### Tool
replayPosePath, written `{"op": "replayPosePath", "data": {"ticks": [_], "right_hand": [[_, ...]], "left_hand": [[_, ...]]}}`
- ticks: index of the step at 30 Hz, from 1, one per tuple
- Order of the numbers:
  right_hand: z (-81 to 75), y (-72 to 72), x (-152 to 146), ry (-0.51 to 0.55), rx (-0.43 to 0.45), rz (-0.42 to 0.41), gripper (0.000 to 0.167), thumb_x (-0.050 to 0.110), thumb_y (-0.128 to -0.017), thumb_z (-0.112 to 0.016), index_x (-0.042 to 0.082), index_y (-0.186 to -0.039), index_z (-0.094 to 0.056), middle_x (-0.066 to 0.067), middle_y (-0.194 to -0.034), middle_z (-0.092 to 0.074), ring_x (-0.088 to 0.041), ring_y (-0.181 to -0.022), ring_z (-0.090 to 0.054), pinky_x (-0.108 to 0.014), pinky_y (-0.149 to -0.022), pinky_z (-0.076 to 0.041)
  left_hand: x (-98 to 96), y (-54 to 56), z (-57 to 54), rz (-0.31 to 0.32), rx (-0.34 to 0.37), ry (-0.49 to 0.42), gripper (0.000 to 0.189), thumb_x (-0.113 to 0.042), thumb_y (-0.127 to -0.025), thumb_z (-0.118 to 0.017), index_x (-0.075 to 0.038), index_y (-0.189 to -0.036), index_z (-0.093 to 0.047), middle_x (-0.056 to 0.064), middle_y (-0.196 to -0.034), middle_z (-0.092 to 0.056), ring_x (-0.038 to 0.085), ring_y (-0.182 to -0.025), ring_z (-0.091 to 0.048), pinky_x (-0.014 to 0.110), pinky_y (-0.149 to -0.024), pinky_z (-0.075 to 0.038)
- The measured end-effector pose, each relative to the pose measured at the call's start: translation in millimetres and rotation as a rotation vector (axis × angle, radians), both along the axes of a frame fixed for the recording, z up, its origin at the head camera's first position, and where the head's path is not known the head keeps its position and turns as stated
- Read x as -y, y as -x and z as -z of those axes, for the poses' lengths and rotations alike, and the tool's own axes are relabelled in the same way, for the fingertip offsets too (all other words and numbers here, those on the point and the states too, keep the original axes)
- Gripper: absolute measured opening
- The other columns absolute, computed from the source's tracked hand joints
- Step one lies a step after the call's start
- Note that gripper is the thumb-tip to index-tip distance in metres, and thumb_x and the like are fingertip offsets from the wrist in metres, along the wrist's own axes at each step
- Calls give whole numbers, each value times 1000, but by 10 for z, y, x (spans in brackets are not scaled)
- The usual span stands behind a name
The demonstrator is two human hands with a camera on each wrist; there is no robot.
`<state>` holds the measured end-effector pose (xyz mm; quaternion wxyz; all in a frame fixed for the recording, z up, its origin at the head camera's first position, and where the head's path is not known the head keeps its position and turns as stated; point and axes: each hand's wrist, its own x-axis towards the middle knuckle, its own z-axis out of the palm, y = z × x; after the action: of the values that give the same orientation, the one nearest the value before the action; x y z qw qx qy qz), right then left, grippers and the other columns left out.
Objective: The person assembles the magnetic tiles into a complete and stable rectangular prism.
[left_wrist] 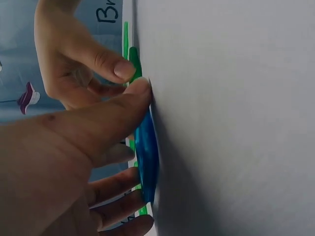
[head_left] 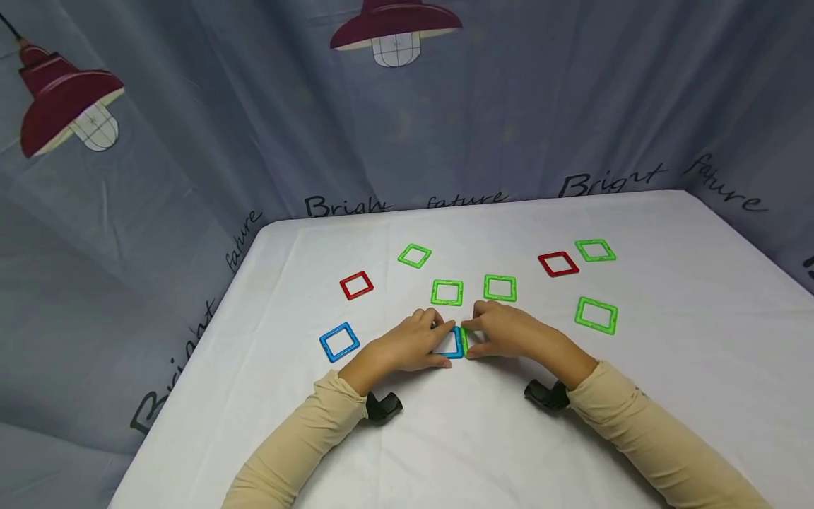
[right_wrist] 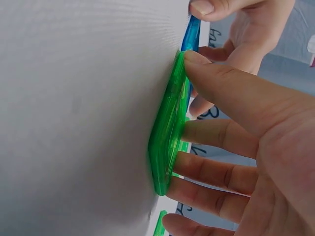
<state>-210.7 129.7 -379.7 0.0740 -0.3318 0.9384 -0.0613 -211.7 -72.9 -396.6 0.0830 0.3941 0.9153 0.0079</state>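
Near the middle of the table, my left hand [head_left: 412,343] grips a blue square magnetic tile [head_left: 458,342], with the thumb on its near edge and the fingers toward its far side. My right hand [head_left: 509,331] holds a green square magnetic tile [head_left: 464,341] the same way. The two tiles meet side by side, low over the white cloth. In the right wrist view the green tile [right_wrist: 165,132] slants, and its end touches the blue tile [right_wrist: 191,37]. The left wrist view shows the blue tile [left_wrist: 147,157] edge-on; the hands partly hide both tiles.
Behind the hands lie two green tiles [head_left: 447,303] [head_left: 500,298]. To the left are a blue tile [head_left: 323,346], a red tile [head_left: 346,291] and a green tile [head_left: 405,263]. To the right lie a red tile [head_left: 558,274] and two green tiles [head_left: 596,328] [head_left: 596,259].
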Motion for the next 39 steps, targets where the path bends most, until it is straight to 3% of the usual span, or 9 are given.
{"op": "replayPosePath", "data": {"ticks": [3,7,13,19,23,29,39], "right_hand": [[0,4,-12,-7,-9,7,53,39,-75,-74,7,-116,-66,-4,-94,-52,-15,-80,-48,-27,-65,-44],[6,-2,-8,-10,3,22,54,41,-76,-74,8,-117,-65,-4,-95,-52,-16,-81,-48,-27,-67,-45],[15,-2,9,-35,8,38,54,41,-76,-74,9,-118,-64,-5,-97,-52,-17,-85,-47,-27,-70,-45],[8,-2,14,-42,-10,31,55,41,-76,-74,8,-118,-64,-5,-97,-52,-17,-86,-47,-28,-71,-46],[13,-10,17,-39,-1,31,55,41,-76,-74,7,-119,-64,-5,-97,-52,-17,-86,-47,-28,-71,-45],[14,-11,5,-25,1,31,54,40,-76,-74,7,-118,-64,-5,-97,-52,-17,-86,-47,-28,-70,-45],[20,-25,6,-26,7,55,55,41,-76,-74,8,-118,-64,-6,-100,-53,-19,-90,-49,-30,-74,-46]], "left_hand": [[4,-35,-86,-27,46,-8,68,-46,-88,-58,-10,-142,-38,5,-127,-41,19,-112,-39,30,-96,-35],[138,-24,-117,-90,104,-55,66,-44,-86,-62,-14,-141,-39,5,-130,-41,21,-118,-38,33,-99,-34],[611,-44,-203,-225,122,-127,67,-35,-82,-70,-9,-138,-42,13,-131,-42,30,-119,-39,43,-100,-32],[1104,-104,-217,-399,116,-131,69,-34,-81,-71,-8,-138,-42,17,-133,-40,36,-121,-37,50,-98,-33],[1306,-160,-202,-454,116,-129,68,-33,-81,-71,-6,-137,-43,19,-133,-39,39,-120,-37,54,-95,-35],[1387,-196,-157,-460,130,-154,67,-29,-82,-70,-4,-137,-42,19,-128,-42,36,-117,-40,51,-94,-37],[1269,-175,-138,-347,63,-182,65,-23,-81,-73,-4,-136,-43,16,-113,-51,31,-108,-48,43,-91,-42]]}}
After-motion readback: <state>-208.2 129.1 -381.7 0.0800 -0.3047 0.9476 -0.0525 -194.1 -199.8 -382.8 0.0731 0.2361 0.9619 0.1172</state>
